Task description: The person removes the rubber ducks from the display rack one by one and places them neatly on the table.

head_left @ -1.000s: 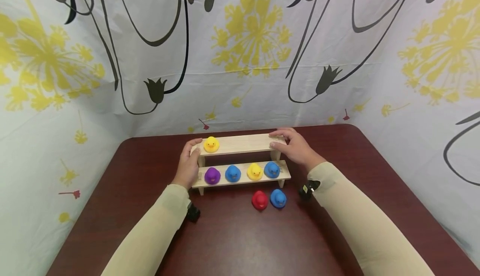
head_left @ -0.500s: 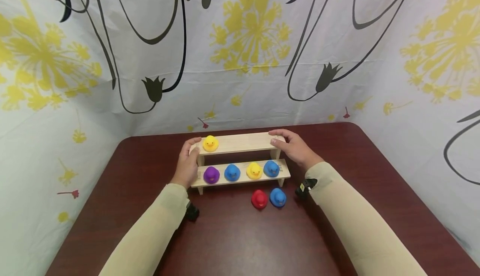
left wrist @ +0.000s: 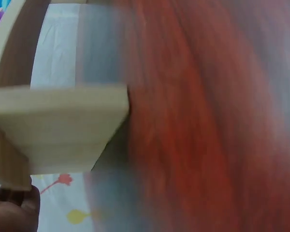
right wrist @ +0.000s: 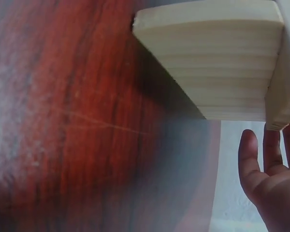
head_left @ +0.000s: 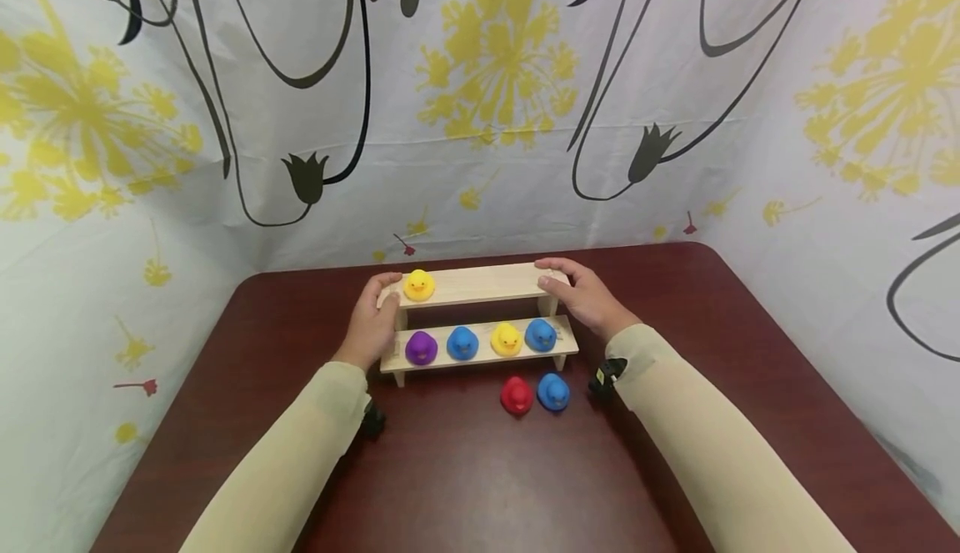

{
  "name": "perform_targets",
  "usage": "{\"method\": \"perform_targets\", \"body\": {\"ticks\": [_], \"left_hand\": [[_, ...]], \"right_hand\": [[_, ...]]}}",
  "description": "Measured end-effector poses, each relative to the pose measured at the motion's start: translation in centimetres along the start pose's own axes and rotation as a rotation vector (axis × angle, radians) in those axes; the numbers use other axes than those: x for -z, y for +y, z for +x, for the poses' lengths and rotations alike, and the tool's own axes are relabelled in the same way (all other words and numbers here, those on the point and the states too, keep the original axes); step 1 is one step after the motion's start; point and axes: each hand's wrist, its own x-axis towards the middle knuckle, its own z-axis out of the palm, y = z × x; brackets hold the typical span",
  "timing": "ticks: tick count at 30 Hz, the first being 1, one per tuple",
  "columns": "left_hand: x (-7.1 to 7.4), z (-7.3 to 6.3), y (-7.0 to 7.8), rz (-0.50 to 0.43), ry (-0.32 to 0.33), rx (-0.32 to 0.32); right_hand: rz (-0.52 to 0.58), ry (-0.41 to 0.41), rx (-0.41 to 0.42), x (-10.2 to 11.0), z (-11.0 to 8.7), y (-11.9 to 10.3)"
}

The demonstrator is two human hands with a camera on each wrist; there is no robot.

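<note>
A pale wooden two-step display stand stands on the table in the head view. My left hand grips the left end of its upper step, thumb in front and fingers over the top. At the opposite end my right hand holds the same step, its thumb on the front edge. A yellow rubber duck sits on the upper step beside my left hand. Along the lower step are a purple duck, a blue duck, another yellow duck and a second blue duck. Both wrist views show the stand's end supports close up.
In front of the stand, a red duck and a blue duck rest on the dark red-brown table. White cloth printed with flowers hangs behind the table and at both sides.
The head view has shifted slightly. My left wrist has moved a little to the left, while both hands keep their hold on the stand. The ducks stay in their places.
</note>
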Motion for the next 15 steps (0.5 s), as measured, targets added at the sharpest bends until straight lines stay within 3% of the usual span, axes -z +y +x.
{"method": "perform_targets", "body": {"ticks": [6, 15], "left_hand": [[1.1, 0.5, 1.4, 0.192, 0.0, -0.051], [1.7, 0.2, 4.1, 0.242, -0.052, -0.121]], "right_hand": [[0.007, 0.003, 0.007, 0.0, -0.1, 0.0], [0.003, 0.01, 0.014, -0.2, 0.0, 0.2]]}}
